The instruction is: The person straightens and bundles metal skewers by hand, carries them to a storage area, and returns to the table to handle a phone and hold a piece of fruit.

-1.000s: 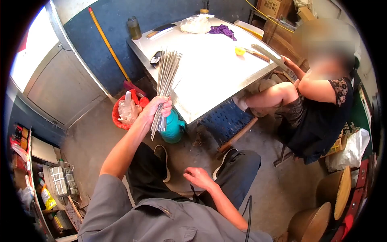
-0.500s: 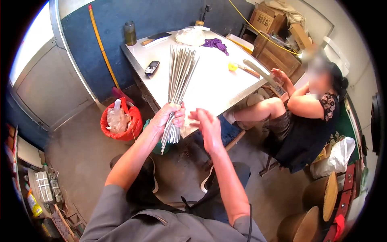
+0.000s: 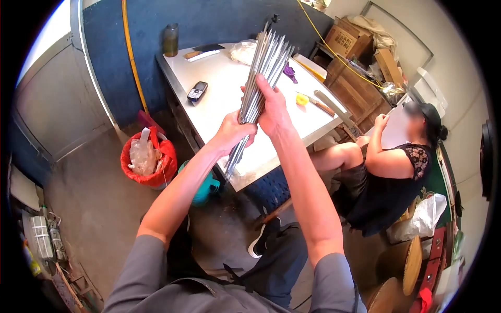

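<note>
Having closed in, my right hand [image 3: 273, 111] now clasps the thin grey rods [image 3: 271, 55] — my left hand [image 3: 231, 131] grips lower down — so both support them, tilted, by the tabletop [image 3: 224, 73].

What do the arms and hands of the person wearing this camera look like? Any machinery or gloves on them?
Ordinary human ones, no machinery: plain grey cloth short sleeves end near the elbows, leaving the forearms bare. The left hand and right hand are ungloved; no wristwatch shows.
</note>
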{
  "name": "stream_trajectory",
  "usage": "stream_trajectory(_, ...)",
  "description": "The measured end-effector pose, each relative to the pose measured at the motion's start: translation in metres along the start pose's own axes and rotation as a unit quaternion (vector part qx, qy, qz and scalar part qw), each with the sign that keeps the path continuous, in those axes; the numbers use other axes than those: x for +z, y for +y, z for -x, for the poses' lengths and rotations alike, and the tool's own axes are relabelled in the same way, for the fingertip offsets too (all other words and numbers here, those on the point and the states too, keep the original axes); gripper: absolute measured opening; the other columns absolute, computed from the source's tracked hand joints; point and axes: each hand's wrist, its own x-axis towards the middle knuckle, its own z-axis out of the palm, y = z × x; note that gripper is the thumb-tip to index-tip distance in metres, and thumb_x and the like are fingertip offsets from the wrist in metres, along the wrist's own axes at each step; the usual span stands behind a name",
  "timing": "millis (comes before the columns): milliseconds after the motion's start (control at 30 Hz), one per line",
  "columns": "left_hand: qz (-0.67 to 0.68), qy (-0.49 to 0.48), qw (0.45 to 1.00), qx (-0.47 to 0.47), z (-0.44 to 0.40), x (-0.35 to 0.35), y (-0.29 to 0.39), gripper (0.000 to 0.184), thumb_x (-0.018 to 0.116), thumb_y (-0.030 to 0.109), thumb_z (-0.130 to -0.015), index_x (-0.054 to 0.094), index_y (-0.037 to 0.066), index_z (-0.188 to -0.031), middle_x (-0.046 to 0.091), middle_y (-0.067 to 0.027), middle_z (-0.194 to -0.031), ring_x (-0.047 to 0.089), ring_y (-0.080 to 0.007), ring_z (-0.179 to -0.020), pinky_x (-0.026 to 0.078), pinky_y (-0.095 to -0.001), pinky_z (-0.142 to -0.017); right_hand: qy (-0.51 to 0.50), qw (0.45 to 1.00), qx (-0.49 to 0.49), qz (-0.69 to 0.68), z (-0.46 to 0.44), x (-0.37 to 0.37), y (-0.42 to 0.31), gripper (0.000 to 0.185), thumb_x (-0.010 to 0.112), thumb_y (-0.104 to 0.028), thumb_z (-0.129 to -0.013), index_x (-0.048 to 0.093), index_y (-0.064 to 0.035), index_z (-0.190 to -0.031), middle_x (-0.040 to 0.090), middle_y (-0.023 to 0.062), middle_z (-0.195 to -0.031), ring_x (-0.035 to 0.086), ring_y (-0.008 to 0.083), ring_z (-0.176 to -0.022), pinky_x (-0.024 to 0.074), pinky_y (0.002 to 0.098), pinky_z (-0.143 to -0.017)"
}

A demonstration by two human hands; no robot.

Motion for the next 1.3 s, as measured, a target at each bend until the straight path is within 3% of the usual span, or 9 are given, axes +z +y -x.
stream_trajectory(133, -0.041, 0.015, 0.997, 0.065, -0.018, 0.003, 0.0, 0.015, 0.058, -0.004, -0.073, 0.049, 0.001, -0.084, 0.053, -0.0059, -0.06, 0.052, -0.0139, -0.046, 0.039, -0.0262, -0.041, 0.002, 0.994, -0.05, 0.098, -0.006, 0.006, -0.009, 0.044, 0.075, -0.028, -0.081, 0.053, -0.0005, -0.107, 0.062, 0.01, -0.091, 0.064, 0.0214, -0.086, 0.0555, 0.0353, -0.074)
stream_trajectory(300, -0.117, 0.015, 0.988, 0.102, -0.029, -0.003, -0.015, 0.014, 0.062, -0.002, -0.073, 0.053, 0.003, -0.083, 0.055, -0.0034, -0.062, 0.055, -0.0126, -0.052, 0.042, -0.0249, -0.047, 0.009, 0.964, -0.141, 0.226, 0.004, 0.003, -0.004, 0.042, 0.081, -0.018, -0.074, 0.052, -0.0003, -0.1, 0.062, 0.0087, -0.087, 0.064, 0.0179, -0.078, 0.0535, 0.0302, -0.071)
stream_trajectory(333, -0.148, 0.026, 0.985, 0.086, -0.027, -0.003, -0.017, 0.013, 0.065, 0.0, -0.073, 0.054, 0.004, -0.08, 0.057, -0.0028, -0.063, 0.055, -0.0117, -0.054, 0.043, -0.0246, -0.049, 0.034, 0.959, -0.164, 0.228, 0.005, 0.002, 0.002, 0.037, 0.081, -0.015, -0.072, 0.054, 0.0013, -0.092, 0.062, 0.0076, -0.08, 0.058, 0.0127, -0.068, 0.05, 0.027, -0.063)
stream_trajectory(467, -0.17, 0.026, 0.984, 0.051, -0.019, 0.001, -0.014, 0.014, 0.068, 0.002, -0.073, 0.055, 0.003, -0.078, 0.059, -0.0029, -0.064, 0.056, -0.0116, -0.056, 0.044, -0.0253, -0.052, 0.054, 0.962, -0.169, 0.207, 0.013, 0.002, 0.007, 0.031, 0.078, -0.009, -0.073, 0.053, 0.0005, -0.089, 0.061, 0.0057, -0.076, 0.06, 0.0132, -0.065, 0.0507, 0.0266, -0.06)
stream_trajectory(533, -0.169, 0.024, 0.984, 0.052, -0.016, 0.003, -0.012, 0.013, 0.067, 0.002, -0.073, 0.055, 0.003, -0.078, 0.059, -0.003, -0.065, 0.057, -0.0117, -0.057, 0.045, -0.0255, -0.052, 0.064, 0.965, -0.147, 0.207, 0.014, 0.002, 0.008, 0.035, 0.076, -0.008, -0.076, 0.054, 0.0004, -0.101, 0.06, 0.0052, -0.078, 0.061, 0.014, -0.068, 0.0522, 0.0264, -0.064)
stream_trajectory(667, -0.166, 0.02, 0.985, 0.046, -0.014, -0.002, -0.016, 0.015, 0.068, 0.001, -0.073, 0.058, 0.001, -0.083, 0.061, -0.0032, -0.069, 0.06, -0.012, -0.062, 0.047, -0.0251, -0.057, 0.051, 0.964, -0.149, 0.215, 0.023, 0.01, 0.007, 0.034, 0.074, -0.005, -0.077, 0.054, 0.0016, -0.103, 0.06, 0.0051, -0.077, 0.061, 0.0129, -0.067, 0.0517, 0.0248, -0.062)
stream_trajectory(900, -0.154, 0.015, 0.986, 0.054, -0.005, -0.015, -0.028, 0.026, 0.076, 0.009, -0.068, 0.061, 0.003, -0.088, 0.064, -0.0009, -0.076, 0.061, -0.0095, -0.071, 0.05, -0.0237, -0.066, 0.045, 0.967, -0.119, 0.223, 0.038, 0.02, 0.019, 0.025, 0.068, -0.002, -0.076, 0.056, 0.0034, -0.097, 0.06, 0.0053, -0.071, 0.06, 0.0118, -0.059, 0.0505, 0.0244, -0.056)
stream_trajectory(1133, -0.194, -0.03, 0.98, -0.002, 0.003, -0.023, -0.024, 0.056, 0.083, 0.016, -0.06, 0.056, 0.0, -0.106, 0.064, -0.0047, -0.092, 0.061, -0.0125, -0.087, 0.049, -0.0269, -0.081, 0.048, 0.961, -0.118, 0.244, 0.05, 0.01, 0.035, 0.021, 0.068, -0.006, -0.076, 0.06, 0.0046, -0.092, 0.061, 0.0047, -0.074, 0.061, 0.0107, -0.064, 0.051, 0.025, -0.059)
stream_trajectory(1300, -0.187, -0.035, 0.982, -0.01, 0.003, -0.024, -0.032, 0.052, 0.081, 0.01, -0.061, 0.057, 0.001, -0.105, 0.063, -0.003, -0.091, 0.059, -0.0119, -0.086, 0.048, -0.0264, -0.079, 0.048, 0.961, -0.109, 0.249, 0.048, 0.002, 0.042, 0.017, 0.067, -0.006, -0.076, 0.061, 0.0038, -0.089, 0.061, 0.0043, -0.074, 0.061, 0.0107, -0.062, 0.0505, 0.0245, -0.057)
